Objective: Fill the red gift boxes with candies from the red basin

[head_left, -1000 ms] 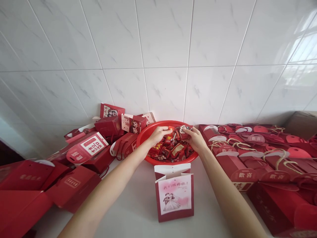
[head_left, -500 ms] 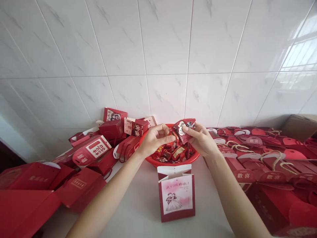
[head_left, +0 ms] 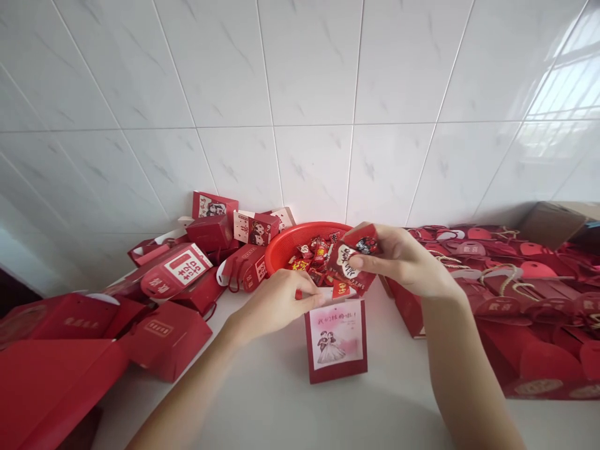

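While tiled wall (head_left: 309, 69) gleams, table (head_left: 262, 400) holds boxes (head_left: 336, 340)

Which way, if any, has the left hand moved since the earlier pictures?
Yes. Nearer the camera: the left hand has gone from over the red basket to the top of the standing box.

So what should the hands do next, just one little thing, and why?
Probably lower the red packet into the picture box in front: the right hand holds that packet close to the box's top, and the left hand is at the top edge. The top looks open, though the hands partly hide it.
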`<action>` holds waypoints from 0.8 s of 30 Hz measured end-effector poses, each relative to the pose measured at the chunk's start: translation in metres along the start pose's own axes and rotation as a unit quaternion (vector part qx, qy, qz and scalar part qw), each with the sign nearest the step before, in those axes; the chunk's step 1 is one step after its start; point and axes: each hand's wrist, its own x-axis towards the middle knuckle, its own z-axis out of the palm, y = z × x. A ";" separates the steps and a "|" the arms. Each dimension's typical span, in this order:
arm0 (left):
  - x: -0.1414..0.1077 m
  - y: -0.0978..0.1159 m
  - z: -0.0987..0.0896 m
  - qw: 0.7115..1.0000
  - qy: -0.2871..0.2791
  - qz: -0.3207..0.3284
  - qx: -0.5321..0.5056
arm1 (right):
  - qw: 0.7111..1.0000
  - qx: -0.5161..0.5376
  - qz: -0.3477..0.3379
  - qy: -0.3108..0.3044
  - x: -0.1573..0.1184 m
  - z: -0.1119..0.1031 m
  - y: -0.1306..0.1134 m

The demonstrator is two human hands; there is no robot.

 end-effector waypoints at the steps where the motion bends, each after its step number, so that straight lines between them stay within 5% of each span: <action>1: 0.001 -0.002 0.002 1.000 -0.005 -0.003 0.017 | 1.000 -0.018 0.001 -0.013 0.002 0.002 0.002; 16: -0.003 0.005 -0.007 0.987 -0.109 -0.054 0.105 | 0.972 -0.191 0.031 -0.136 0.009 0.013 0.008; 24: -0.002 0.011 -0.007 0.983 -0.129 -0.045 0.124 | 0.950 -0.280 0.036 -0.135 0.009 0.019 0.012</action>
